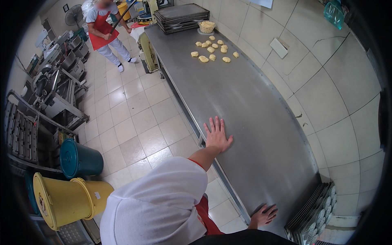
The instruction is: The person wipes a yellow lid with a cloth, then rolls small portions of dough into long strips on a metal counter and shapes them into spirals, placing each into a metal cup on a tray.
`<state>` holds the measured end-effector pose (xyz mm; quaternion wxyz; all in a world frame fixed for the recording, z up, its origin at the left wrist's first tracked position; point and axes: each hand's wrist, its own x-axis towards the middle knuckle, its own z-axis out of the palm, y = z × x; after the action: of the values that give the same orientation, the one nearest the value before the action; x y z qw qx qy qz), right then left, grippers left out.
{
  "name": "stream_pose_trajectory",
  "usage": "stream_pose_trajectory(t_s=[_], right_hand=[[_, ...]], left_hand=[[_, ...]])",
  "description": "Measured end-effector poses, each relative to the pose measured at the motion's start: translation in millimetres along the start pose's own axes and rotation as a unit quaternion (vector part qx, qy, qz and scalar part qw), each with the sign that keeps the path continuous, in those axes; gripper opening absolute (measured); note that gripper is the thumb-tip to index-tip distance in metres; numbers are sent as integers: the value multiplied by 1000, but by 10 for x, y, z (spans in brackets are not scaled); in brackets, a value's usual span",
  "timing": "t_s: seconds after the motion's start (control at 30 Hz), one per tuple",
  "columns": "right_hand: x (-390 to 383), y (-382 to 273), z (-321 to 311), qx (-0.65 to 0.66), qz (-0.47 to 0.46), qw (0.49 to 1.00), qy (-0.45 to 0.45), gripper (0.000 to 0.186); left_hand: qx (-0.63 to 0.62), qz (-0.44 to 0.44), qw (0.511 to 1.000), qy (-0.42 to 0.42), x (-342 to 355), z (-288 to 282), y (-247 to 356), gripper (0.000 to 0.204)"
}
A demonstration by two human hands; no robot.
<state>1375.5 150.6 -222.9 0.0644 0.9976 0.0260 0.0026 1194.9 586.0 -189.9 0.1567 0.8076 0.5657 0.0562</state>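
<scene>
My left hand (218, 136) lies flat on the long steel table (249, 102), close to its near edge, with the fingers spread and nothing held. Farther down the same edge, my right hand (263, 216) rests on the steel too, its fingers stretched out and apart, holding nothing. Several pale yellow dough pieces (211, 50) lie scattered on the far part of the table, well away from both hands. Behind them stands a clear tub (207, 27) filled with a yellow mass. Closest to my right hand is a stack of dark trays (304, 216) bearing small fluted metal moulds (324, 212).
Stacked baking trays (181, 18) sit at the table's far end, and a tiled wall (310, 81) runs along its right side. Across the floor stand machines (67, 61), a green bin (81, 158) and yellow buckets (61, 200). A person in a red apron (102, 32) holds a long pole.
</scene>
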Motion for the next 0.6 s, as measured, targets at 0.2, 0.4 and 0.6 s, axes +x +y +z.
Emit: stream_pose_trajectory(t_s=[0.2,0.4,0.6], right_hand=[[19,29,21,6,-5,1000,-1,76],[18,23,22,6,-4,1000,-4,76],[13,17,10,5,-1,1000,-6,77]], left_hand=[[0,0,1000,-6,-1,-14,6,98],[1,-1,1000,-10,-1,-15,5,98],[-3,-3,1000,-17,-7,-44,21,98]])
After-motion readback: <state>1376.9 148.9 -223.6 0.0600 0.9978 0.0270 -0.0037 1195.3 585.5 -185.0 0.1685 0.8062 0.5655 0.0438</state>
